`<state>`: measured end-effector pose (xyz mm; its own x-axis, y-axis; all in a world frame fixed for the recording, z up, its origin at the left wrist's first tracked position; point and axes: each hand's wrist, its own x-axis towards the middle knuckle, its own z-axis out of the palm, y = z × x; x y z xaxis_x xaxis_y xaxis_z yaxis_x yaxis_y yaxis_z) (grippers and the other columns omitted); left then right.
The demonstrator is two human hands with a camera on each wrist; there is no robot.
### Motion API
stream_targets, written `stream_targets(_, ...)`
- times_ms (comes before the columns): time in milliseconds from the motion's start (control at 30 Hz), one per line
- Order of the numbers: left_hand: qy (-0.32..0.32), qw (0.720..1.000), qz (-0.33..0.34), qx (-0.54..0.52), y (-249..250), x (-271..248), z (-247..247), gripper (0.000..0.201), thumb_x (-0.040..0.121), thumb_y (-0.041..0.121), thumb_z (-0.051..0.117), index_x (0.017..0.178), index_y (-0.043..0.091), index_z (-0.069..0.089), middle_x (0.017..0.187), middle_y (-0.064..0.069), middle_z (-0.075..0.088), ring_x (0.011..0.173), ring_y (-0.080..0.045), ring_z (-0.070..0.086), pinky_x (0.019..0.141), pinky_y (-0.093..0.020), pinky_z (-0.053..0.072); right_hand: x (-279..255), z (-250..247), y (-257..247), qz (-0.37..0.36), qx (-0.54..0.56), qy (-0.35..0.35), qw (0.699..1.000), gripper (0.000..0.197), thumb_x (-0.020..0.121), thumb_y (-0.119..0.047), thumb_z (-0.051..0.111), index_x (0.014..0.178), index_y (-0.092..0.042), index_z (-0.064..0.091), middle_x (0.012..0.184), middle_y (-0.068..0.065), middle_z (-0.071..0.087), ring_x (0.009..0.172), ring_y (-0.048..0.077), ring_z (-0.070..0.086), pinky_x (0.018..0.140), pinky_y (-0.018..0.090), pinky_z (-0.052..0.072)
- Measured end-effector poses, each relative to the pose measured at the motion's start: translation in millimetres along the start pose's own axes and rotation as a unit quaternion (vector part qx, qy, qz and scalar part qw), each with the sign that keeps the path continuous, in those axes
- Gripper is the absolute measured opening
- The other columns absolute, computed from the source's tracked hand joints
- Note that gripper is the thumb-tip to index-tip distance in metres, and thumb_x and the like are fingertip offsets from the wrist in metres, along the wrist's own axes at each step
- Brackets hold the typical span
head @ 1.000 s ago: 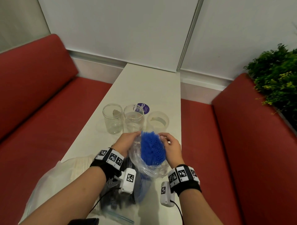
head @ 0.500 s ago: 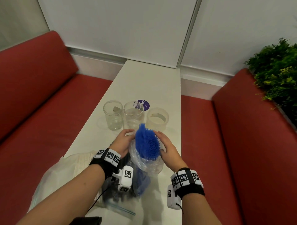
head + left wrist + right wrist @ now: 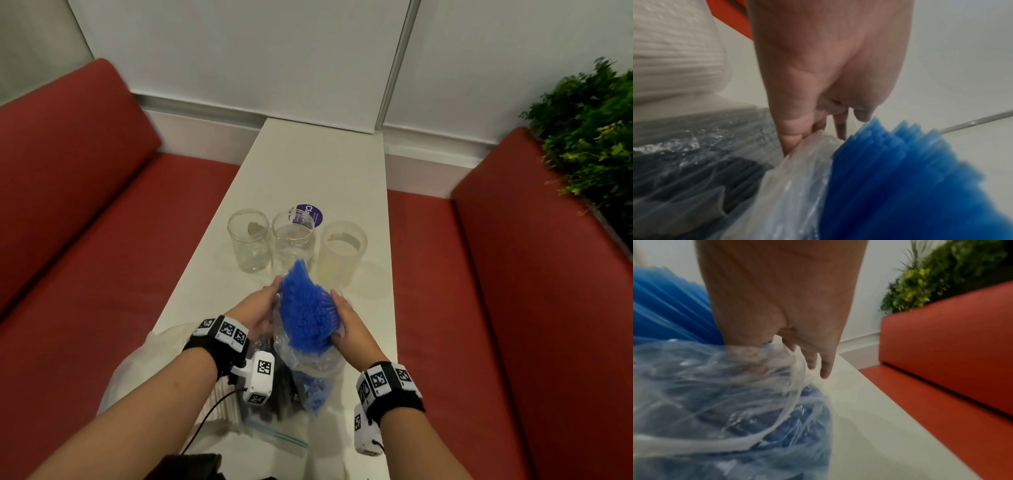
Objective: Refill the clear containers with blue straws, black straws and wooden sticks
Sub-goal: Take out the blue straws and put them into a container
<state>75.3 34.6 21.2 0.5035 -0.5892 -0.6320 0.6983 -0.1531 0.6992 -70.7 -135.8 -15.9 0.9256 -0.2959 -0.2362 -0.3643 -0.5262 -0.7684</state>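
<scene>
We have the bundle of blue straws (image 3: 306, 308) standing half out of its clear plastic bag (image 3: 310, 359) on the white table (image 3: 318, 164), just in front of the three clear containers (image 3: 293, 236). Our left hand (image 3: 257, 310) is on the left of the bundle, thumb and fingers pinching the rolled-down bag edge in the left wrist view. Our right hand (image 3: 349, 329) lies against the right side with fingers fairly straight, pressing the plastic down; whether its thumb grips the film we cannot tell.

All three containers look empty of straws, so we judge the task is at its start and the step is freeing the straws from the bag. To do it well, we should peel the plastic down evenly on both sides while keeping the bundle squeezed, since the top already fans out and loose straws could spill. Then we close one hand round the bundle low down, lift it clear and lower it upright into one container, steadying that container so it does not tip. The bag of black straws (image 3: 274, 394) and the bag of pale wooden sticks (image 3: 164, 353) lie near us, waiting
</scene>
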Motion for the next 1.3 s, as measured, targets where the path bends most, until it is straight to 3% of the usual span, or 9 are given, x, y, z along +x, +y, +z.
stream_targets(100, 0.009, 1.0, 0.006, -0.022, 6.8, 2.9, -3.0, 0.05, 0.096, 0.06, 0.042, 0.119, 0.019, 0.063, 0.105, -0.005, 0.075, 0.098, -0.02, 0.072, 0.075, -0.035, 0.059, 2.3, 1.6, -7.1, -0.023, -0.103, -0.001, 0.994, 0.105, 0.082, -0.017, 0.066, 0.156, -0.052, 0.0, 0.17, -0.013, 0.003, 0.156, 0.018, -0.006, 0.124, 0.054, 0.001)
stream_targets(333, 0.151, 0.986, 0.006, 0.075, -3.7, 13.5, -22.5, 0.03, 0.099, 0.035, 0.049, 0.09, 0.009, 0.062, 0.084, -0.016, 0.062, 0.065, -0.023, 0.055, 0.064, -0.031, 0.044, 5.2, 31.6, -13.1, -0.053, -0.084, 0.007, 0.995, 0.073, 0.092, 0.002, 0.052, 0.158, -0.025, 0.032, 0.168, -0.001, 0.024, 0.158, 0.026, 0.008, 0.128, 0.046, 0.006)
stream_targets(400, 0.143, 0.989, -0.002, 0.023, -2.2, 9.4, -32.7, 0.047, 0.097, 0.056, 0.046, 0.092, 0.013, 0.063, 0.076, -0.009, 0.058, 0.06, -0.021, 0.051, 0.056, -0.03, 0.04, 7.7, 34.4, -14.8, -0.057, -0.074, 0.01, 0.996, 0.07, 0.095, 0.005, 0.049, 0.157, -0.023, 0.034, 0.167, 0.0, 0.026, 0.158, 0.024, 0.008, 0.128, 0.044, 0.002)
stream_targets(533, 0.096, 0.995, -0.004, 0.019, 7.0, 3.3, -36.5, 0.066, 0.086, 0.079, 0.035, 0.101, 0.021, 0.062, 0.087, 0.0, 0.066, 0.081, -0.018, 0.065, 0.065, -0.032, 0.054, 12.0, 33.7, -21.0, -0.075, -0.047, 0.039, 0.995, 0.054, 0.101, -0.002, 0.05, 0.152, -0.019, 0.044, 0.163, 0.0, 0.035, 0.157, 0.02, 0.014, 0.127, 0.039, -0.006)
stream_targets(667, 0.112, 0.988, 0.028, 0.101, 9.7, 7.6, -30.2, 0.054, 0.099, 0.061, 0.027, 0.133, 0.026, 0.05, 0.13, -0.004, 0.057, 0.112, -0.023, 0.058, 0.082, -0.038, 0.049, 12.8, 41.8, -24.7, -0.087, -0.056, 0.06, 0.993, 0.04, 0.104, -0.008, 0.047, 0.144, -0.015, 0.051, 0.16, 0.007, 0.041, 0.155, 0.021, 0.02, 0.126, 0.033, -0.009)
stream_targets(800, 0.116, 0.984, 0.021, 0.137, 2.0, 9.6, -36.5, 0.042, 0.103, 0.044, 0.029, 0.131, 0.021, 0.051, 0.132, -0.013, 0.056, 0.108, -0.025, 0.058, 0.081, -0.039, 0.051, 14.6, 47.0, -26.8, -0.069, -0.078, 0.053, 0.993, 0.033, 0.1, -0.006, 0.046, 0.132, -0.016, 0.051, 0.146, 0.011, 0.052, 0.145, 0.029, 0.037, 0.126, 0.036, -0.006)
stream_targets(900, 0.133, 0.982, 0.037, 0.128, 0.2, 10.9, -46.7, 0.046, 0.105, 0.041, 0.033, 0.149, 0.03, 0.031, 0.149, -0.007, 0.041, 0.127, -0.032, 0.049, 0.098, -0.051, 0.047, 13.4, 47.3, -30.1, -0.082, -0.109, 0.049, 0.989, 0.036, 0.101, -0.008, 0.045, 0.135, -0.018, 0.05, 0.148, 0.008, 0.052, 0.15, 0.023, 0.031, 0.127, 0.045, -0.009)
stream_targets(1100, 0.088, 0.97, 0.01, 0.226, 1.4, 6.3, -37.0, 0.066, 0.097, 0.065, 0.027, 0.149, 0.025, 0.032, 0.149, -0.008, 0.042, 0.13, -0.028, 0.047, 0.107, -0.05, 0.04, 14.6, 53.2, -48.2, -0.108, -0.237, 0.034, 0.965, 0.036, 0.101, -0.006, 0.039, 0.135, -0.017, 0.047, 0.157, 0.0, 0.044, 0.158, 0.017, 0.011, 0.119, 0.059, -0.019)
stream_targets(1300, 0.058, 0.975, -0.004, 0.212, -2.8, 2.4, -49.6, 0.076, 0.089, 0.077, 0.027, 0.148, 0.03, 0.035, 0.147, -0.007, 0.046, 0.132, -0.028, 0.046, 0.109, -0.055, 0.038, 19.8, 55.2, -69.4, -0.146, -0.195, 0.014, 0.97, 0.03, 0.1, -0.007, 0.04, 0.127, -0.016, 0.05, 0.14, 0.006, 0.059, 0.149, 0.02, 0.035, 0.124, 0.047, -0.017)
